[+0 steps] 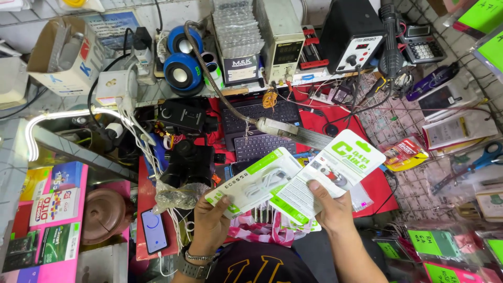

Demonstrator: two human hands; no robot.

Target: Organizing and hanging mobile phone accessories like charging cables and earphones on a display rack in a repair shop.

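Down at six o'clock, the left hand [209,222] wraps thumb over top around the lower corner of a white cable package [254,183] with green trim; a coiled white cable shows through its clear window, and its long axis runs from seven o'clock up toward one. The right hand [330,207] pinches a second white-and-green cable package [327,175], thumb on the face, fingers behind, tilted the same way, top at two o'clock with bold green lettering on its label. The two packs overlap at centre, just above a pink striped bag [262,230]. At eight o'clock a phone [153,230] glows on red matting, beside pink and green boxed goods [52,209]. Farther out, a black keyboard [259,120], then blue speakers [181,57] at eleven o'clock, and a black soldering station [351,34] at one.
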